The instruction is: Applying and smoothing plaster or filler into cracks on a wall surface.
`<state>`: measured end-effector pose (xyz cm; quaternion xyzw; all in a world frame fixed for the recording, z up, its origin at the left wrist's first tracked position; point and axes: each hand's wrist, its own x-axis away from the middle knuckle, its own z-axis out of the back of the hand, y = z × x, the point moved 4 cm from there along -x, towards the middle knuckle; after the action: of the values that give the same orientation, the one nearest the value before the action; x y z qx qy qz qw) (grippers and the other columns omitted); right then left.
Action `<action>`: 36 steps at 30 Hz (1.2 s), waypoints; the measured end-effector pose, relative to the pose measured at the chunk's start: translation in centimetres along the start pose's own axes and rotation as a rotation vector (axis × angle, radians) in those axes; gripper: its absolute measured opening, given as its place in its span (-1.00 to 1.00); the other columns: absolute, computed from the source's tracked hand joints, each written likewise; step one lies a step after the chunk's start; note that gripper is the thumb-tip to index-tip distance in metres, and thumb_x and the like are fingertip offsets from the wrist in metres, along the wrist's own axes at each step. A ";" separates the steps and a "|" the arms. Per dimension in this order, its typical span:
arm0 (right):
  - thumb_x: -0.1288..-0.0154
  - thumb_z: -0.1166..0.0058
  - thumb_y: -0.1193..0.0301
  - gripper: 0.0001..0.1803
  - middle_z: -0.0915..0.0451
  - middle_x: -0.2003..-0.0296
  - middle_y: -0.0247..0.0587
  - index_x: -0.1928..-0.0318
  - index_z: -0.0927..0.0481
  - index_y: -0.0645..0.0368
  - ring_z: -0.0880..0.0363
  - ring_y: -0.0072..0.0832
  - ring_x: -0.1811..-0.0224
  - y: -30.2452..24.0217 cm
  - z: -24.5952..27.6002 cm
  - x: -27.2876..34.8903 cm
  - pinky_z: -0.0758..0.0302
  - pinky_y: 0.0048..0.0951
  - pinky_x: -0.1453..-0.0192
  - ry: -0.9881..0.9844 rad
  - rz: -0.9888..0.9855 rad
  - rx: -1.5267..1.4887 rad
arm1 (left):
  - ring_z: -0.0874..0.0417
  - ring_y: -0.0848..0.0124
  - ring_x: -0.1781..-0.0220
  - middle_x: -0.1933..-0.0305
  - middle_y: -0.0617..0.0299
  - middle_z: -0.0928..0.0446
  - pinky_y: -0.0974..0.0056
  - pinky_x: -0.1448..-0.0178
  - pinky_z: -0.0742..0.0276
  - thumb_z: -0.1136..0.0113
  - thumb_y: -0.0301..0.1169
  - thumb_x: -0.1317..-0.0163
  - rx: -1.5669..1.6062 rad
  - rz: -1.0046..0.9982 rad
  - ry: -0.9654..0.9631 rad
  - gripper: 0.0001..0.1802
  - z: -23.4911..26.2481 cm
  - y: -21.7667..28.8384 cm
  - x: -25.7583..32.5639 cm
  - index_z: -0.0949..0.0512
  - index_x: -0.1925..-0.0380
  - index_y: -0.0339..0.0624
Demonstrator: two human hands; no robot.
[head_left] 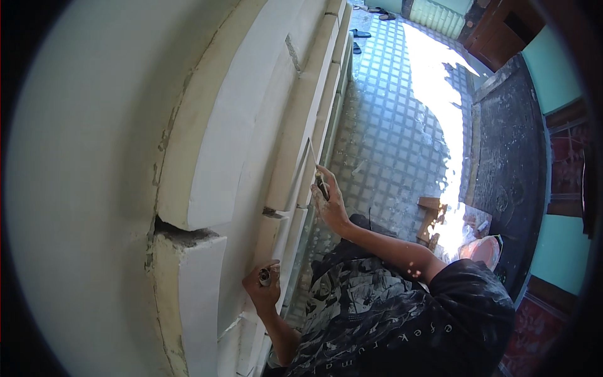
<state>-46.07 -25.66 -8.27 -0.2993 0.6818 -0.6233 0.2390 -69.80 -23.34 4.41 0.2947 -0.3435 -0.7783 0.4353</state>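
Sunlight [433, 81] slices across the tiled floor [383, 125], dark sandals [360, 33] lying at the far end, teal wall [556, 69] over right!

head | left fisheye | looks down | near left grip [259, 291], right grip [331, 205]

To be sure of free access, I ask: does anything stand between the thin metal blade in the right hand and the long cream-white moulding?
Nothing visible stands between the thin metal blade in the right hand and the long cream-white moulding; I cannot tell whether they touch. The left hand is lower, away from it.
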 end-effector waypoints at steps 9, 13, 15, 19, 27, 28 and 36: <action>-0.45 0.01 0.46 -0.44 -0.31 0.50 -0.44 -0.38 -0.20 -0.11 -0.20 -0.70 0.62 1.8 4.3 -10.2 -0.22 -0.51 0.59 -0.111 -0.332 -0.141 | -0.58 0.42 0.51 0.40 0.20 -0.64 0.38 0.38 -0.49 -0.27 -0.53 -0.17 -0.036 -0.015 0.017 -0.90 -4.0 1.2 -3.8 -0.69 0.30 -0.17; -0.41 -0.05 0.36 -0.50 -0.42 0.43 -0.37 -0.33 -0.33 -0.05 -0.32 -0.64 0.59 3.6 8.3 -11.6 -0.32 -0.48 0.55 -0.302 -0.465 0.021 | -0.58 0.37 0.39 0.23 0.15 -0.62 0.35 0.28 -0.51 -0.28 -0.57 -0.15 -0.040 -0.162 -0.028 -0.84 -7.7 4.6 -7.6 -0.69 0.25 -0.16; -0.39 -0.08 0.34 -0.50 -0.45 0.40 -0.33 -0.31 -0.36 -0.03 -0.35 -0.61 0.58 4.4 10.5 -11.5 -0.35 -0.47 0.53 -0.322 -0.406 0.172 | -0.64 0.42 0.25 0.08 0.09 -0.54 0.38 0.16 -0.56 -0.18 -0.66 -0.17 0.197 -0.039 -0.287 -0.79 -10.4 5.1 -8.1 -0.67 0.20 -0.29; -0.34 -0.13 0.33 -0.50 -0.53 0.30 -0.23 -0.27 -0.40 0.03 -0.39 -0.58 0.54 6.7 14.8 -7.6 -0.41 -0.42 0.48 -0.317 -0.535 0.247 | -0.63 0.14 0.02 0.06 0.05 -0.59 0.21 -0.02 -0.53 -0.29 -0.55 -0.16 0.115 -0.054 -0.463 -0.79 -15.5 4.7 -7.6 -0.68 0.18 -0.15; -0.28 -0.22 0.20 -0.44 -0.63 0.07 -0.08 -0.25 -0.42 0.02 -0.61 -0.19 0.02 12.6 19.9 0.7 -0.49 -0.18 -0.07 -0.469 -0.256 0.511 | -0.64 0.07 -0.04 0.07 0.05 -0.63 0.10 -0.14 -0.52 -0.27 -0.31 -0.24 0.240 0.038 -0.375 -0.80 -13.7 5.4 -9.1 -0.63 0.24 -0.20; -0.29 -0.21 0.21 -0.45 -0.62 0.02 -0.02 -0.25 -0.41 0.02 -0.57 -0.11 -0.07 12.3 19.2 0.7 -0.43 -0.16 -0.17 -0.484 -0.334 0.504 | -0.66 0.09 0.00 0.12 0.08 -0.65 0.10 -0.11 -0.53 -0.29 -0.30 -0.22 0.149 -0.107 -0.350 -0.79 -12.8 5.8 -9.3 -0.63 0.26 -0.20; -0.33 -0.05 0.38 -0.53 -0.57 -0.04 0.08 -0.25 -0.38 0.00 -0.53 0.09 -0.08 11.0 12.1 -7.8 -0.44 -0.12 -0.19 -0.236 0.004 0.608 | -0.66 0.18 0.09 0.18 0.17 -0.64 0.17 0.06 -0.56 -0.33 -0.51 -0.05 -0.110 -0.376 -0.255 -0.81 -9.7 6.0 -10.4 -0.62 0.29 -0.12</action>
<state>-33.28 -28.25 -20.84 -0.2832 0.4325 -0.7589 0.3960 -54.93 -19.17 5.07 0.2285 -0.2917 -0.8942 0.2512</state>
